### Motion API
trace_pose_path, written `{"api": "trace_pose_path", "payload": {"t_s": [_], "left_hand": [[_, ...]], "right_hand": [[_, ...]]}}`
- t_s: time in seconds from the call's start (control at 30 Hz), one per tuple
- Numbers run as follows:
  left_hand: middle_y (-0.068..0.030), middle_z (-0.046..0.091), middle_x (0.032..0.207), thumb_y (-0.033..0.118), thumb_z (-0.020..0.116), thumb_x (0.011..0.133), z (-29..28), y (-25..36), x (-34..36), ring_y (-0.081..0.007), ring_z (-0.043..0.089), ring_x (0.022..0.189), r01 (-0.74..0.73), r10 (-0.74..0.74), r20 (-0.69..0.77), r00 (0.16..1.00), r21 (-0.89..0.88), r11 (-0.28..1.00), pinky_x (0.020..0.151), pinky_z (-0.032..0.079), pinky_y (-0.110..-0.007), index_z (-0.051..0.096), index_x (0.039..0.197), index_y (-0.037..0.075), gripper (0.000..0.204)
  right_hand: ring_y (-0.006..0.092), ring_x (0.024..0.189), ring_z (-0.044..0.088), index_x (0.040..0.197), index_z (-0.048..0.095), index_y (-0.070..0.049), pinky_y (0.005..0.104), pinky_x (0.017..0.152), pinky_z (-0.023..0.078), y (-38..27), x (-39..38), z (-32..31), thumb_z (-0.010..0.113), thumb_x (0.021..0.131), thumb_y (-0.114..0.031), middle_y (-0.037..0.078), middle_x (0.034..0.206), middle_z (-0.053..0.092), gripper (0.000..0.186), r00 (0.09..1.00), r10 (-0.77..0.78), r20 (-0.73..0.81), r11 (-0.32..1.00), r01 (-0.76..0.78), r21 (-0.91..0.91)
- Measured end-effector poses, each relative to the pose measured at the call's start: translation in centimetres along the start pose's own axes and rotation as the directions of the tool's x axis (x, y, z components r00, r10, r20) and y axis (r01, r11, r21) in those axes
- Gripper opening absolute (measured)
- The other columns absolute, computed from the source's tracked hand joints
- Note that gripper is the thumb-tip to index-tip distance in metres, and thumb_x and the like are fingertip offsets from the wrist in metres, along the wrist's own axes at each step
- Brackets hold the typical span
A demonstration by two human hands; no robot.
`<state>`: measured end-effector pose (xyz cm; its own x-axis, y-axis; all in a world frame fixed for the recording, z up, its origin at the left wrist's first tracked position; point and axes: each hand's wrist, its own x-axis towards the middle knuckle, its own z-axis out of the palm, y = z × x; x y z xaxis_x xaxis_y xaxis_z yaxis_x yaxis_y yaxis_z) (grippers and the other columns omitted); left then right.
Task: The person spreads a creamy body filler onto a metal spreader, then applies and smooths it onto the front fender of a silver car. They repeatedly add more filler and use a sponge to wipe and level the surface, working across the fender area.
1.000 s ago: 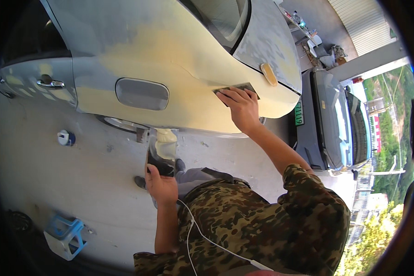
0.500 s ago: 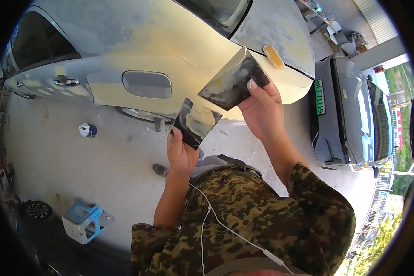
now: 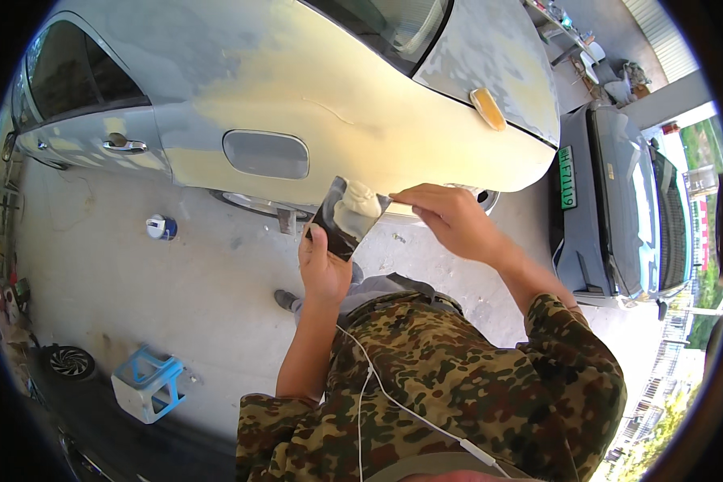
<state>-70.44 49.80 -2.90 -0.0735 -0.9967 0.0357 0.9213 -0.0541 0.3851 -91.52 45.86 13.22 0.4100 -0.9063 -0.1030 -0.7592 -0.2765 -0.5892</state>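
My left hand [image 3: 325, 269] grips a dark, flat putty spreader [image 3: 339, 233], thumb on its upper face. A soft heap of cream body filler [image 3: 361, 198] lies on that face. Close to the right edge of this spreader, my right hand [image 3: 456, 225] is closed in a pinch, palm turned down. The second dark spreader in it shows only as a thin edge, mostly hidden by the fingers. Beyond both hands is the car's rear side panel [image 3: 361, 128], coated with pale yellow filler around a grey fuel flap [image 3: 265, 154]. A thin raised line of filler crosses the panel.
A yellow-orange block [image 3: 488, 109] rests on the car's rear edge. A grey car [image 3: 610, 201] is parked to the right. On the floor at left stand a blue-and-white can [image 3: 161, 227] and a blue-and-white stool [image 3: 148, 384]. A wheel [image 3: 71, 363] shows farther left.
My right hand has come down off the panel toward the left spreader and turned over. Its spreader, broad side showing before, is now edge-on. The filler on the left spreader looks more heaped.
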Motion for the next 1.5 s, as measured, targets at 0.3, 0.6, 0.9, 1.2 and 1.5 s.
{"api": "trace_pose_path", "payload": {"t_s": [0.3,0.6,0.9,1.2,1.5], "left_hand": [[-0.0165,0.054,0.157,0.027,0.047,0.117,-4.0,1.7,-2.3,-0.0274,0.054,0.144,-0.055,0.052,-0.068,0.996,-0.045,0.997,0.123,0.042,-0.044,0.041,0.157,-0.005,0.052],[-0.0182,0.058,0.152,0.031,0.053,0.115,-6.4,2.4,-3.6,-0.0282,0.059,0.138,-0.094,0.08,-0.258,0.963,-0.046,0.994,0.12,0.045,-0.042,0.046,0.152,-0.009,0.055],[-0.0182,0.058,0.152,0.029,0.05,0.116,-6.0,2.5,-2.1,-0.027,0.059,0.139,-0.087,0.074,-0.189,0.979,-0.06,0.994,0.12,0.045,-0.041,0.045,0.152,-0.009,0.052],[-0.0202,0.056,0.154,0.027,0.048,0.117,-3.2,0.9,-1.4,-0.0283,0.057,0.141,-0.008,-0.002,-0.171,0.985,-0.055,0.998,0.121,0.045,-0.042,0.045,0.152,-0.01,0.051],[-0.0206,0.055,0.155,0.024,0.047,0.117,-0.2,-0.3,-1.2,-0.0299,0.056,0.142,0.05,-0.054,-0.065,0.996,-0.058,0.997,0.122,0.044,-0.044,0.044,0.151,-0.009,0.048]], "right_hand": [[0.0253,0.119,0.07,0.126,0.078,-0.019,0.0452,0.101,0.054,2.5,14.6,-3.6,0.066,0.086,0.002,0.002,0.123,0.075,0.046,0.662,-0.713,-0.231,0.56,0.339,-0.756],[0.0187,0.134,0.058,0.132,0.071,-0.022,0.0493,0.11,0.04,-0.5,30.4,-2.6,0.06,0.094,-0.023,-0.004,0.134,0.068,0.04,0.462,-0.87,0.173,0.129,0.552,-0.824],[0.016,0.139,0.057,0.138,0.068,-0.033,0.051,0.118,0.041,8.0,23.9,-1.9,0.064,0.094,-0.019,-0.011,0.144,0.064,0.046,0.617,-0.771,0.157,0.155,0.422,-0.893],[0.023,0.133,0.064,0.124,0.078,-0.023,0.0514,0.115,0.046,13.5,12.7,-0.2,0.075,0.086,-0.007,-0.006,0.133,0.073,0.042,0.752,-0.656,-0.062,0.511,0.383,-0.77],[0.0248,0.128,0.066,0.132,0.075,-0.021,0.0488,0.111,0.05,13.0,3.1,-1.4,0.074,0.081,0.001,-0.002,0.131,0.074,0.055,0.912,-0.407,-0.052,0.627,0.238,-0.741]]}}
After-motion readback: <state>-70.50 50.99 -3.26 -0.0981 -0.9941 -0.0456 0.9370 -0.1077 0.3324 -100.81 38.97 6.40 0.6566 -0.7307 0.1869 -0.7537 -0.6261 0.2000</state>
